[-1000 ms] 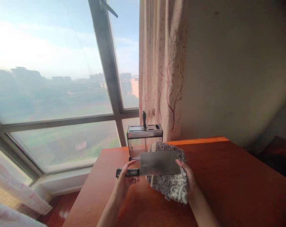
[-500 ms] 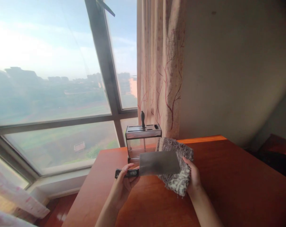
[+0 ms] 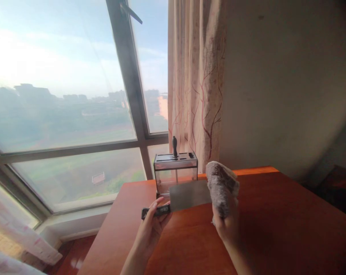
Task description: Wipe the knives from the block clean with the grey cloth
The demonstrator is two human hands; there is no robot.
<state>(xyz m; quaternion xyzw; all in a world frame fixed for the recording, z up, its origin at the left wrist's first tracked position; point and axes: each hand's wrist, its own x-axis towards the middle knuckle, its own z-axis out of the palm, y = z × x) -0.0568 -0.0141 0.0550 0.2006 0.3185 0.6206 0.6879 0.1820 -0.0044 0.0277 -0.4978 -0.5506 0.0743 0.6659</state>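
Note:
A cleaver with a broad grey blade and a black handle is held level above the table, its blade pointing right. My left hand is closed around the handle. In my right hand is a fluffy grey-and-white cloth, bunched and folded around the blade's far end, so that end of the blade is hidden. Just behind the blade stands a knife block with clear sides and a slotted top. One knife's black handle sticks up from it.
The reddish-brown wooden table runs under both hands and off to the right. Behind it are a large window, a patterned beige curtain and a grey wall.
My right hand has turned and closed the cloth over the blade's tip end; before, the cloth hung spread behind the blade. My left hand keeps its hold on the handle.

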